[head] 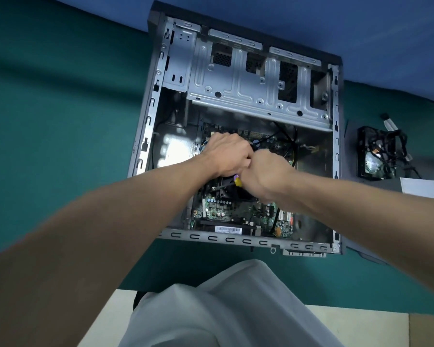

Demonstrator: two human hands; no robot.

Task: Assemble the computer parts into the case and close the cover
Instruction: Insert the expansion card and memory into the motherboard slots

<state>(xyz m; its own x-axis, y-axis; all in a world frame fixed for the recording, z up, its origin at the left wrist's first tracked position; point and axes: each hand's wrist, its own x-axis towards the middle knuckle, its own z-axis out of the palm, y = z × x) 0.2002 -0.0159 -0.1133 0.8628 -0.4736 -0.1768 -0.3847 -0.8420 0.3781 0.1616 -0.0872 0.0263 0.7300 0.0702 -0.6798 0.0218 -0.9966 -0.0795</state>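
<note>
**Driving a cooler screw on the motherboard**

The open case (158, 101) lies on its side on the green table (60, 121). Its motherboard (236, 211) is seated in the half toward 6 o'clock, and the bare drive cage (248, 88) is at 12 o'clock. Both hands meet over the middle of the board, knuckles touching. The right hand (266, 174) is wrapped around a yellow-and-purple screwdriver (236, 181), whose shaft slants toward 8 o'clock to a screw beside a black block, probably the CPU cooler (224, 184). The left hand (226, 154) lies on top of that block. Its fingers bend out of sight over the far edge, so I cannot tell whether it grips or only steadies.

To do this step well, bring the shaft more upright over the screw before turning, since a slanted tip may slip onto the board. Keep steady downward pressure with the left hand. Tighten each corner a little at a time, going diagonally.

The power supply (376, 156), with its cable bundle, waits at 3 o'clock outside the case. It sits on a dark panel (371, 187) that may be the cover.
</note>
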